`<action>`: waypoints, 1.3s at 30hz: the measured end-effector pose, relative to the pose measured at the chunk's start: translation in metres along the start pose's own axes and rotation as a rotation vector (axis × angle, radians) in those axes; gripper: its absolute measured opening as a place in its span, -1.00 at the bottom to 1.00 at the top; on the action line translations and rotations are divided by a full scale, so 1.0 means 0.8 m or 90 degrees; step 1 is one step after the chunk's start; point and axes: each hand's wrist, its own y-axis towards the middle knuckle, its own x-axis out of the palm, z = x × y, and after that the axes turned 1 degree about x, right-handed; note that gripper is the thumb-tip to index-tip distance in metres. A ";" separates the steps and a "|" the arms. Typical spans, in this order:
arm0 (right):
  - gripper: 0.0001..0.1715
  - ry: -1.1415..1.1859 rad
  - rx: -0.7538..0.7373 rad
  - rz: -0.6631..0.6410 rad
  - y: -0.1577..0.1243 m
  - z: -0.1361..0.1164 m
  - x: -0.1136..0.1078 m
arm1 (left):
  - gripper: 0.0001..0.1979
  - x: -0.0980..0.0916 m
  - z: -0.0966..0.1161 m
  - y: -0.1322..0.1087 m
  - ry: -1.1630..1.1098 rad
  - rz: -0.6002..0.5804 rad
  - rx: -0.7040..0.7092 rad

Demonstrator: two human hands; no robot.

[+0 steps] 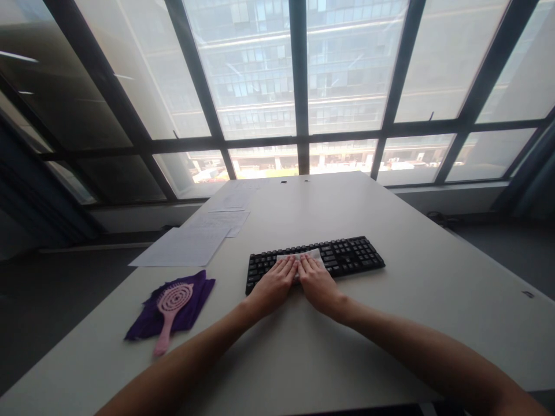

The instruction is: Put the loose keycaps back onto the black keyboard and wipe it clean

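A black keyboard (353, 254) lies slightly angled on the white table. On its keys, left of the middle, is a white cloth or tissue (315, 255). My left hand (274, 284) lies flat on the left part of the white piece, fingers stretched forward. Beside it, my right hand (317, 284) rests flat on the right part, its fingers also stretched out. The fingertips of both hands are close together. Neither hand is wrapped round anything. The hands hide the keys beneath them.
At the left, a pink hairbrush (174, 299) rests on a folded purple cloth (202, 292). Printed sheets of paper (182, 245) lie behind them along the left edge of the white table (390, 352). Large windows stand beyond the far edge.
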 end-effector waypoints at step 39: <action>-0.48 0.033 0.000 0.013 0.008 0.004 -0.004 | -0.55 -0.010 -0.002 0.006 -0.008 0.042 -0.026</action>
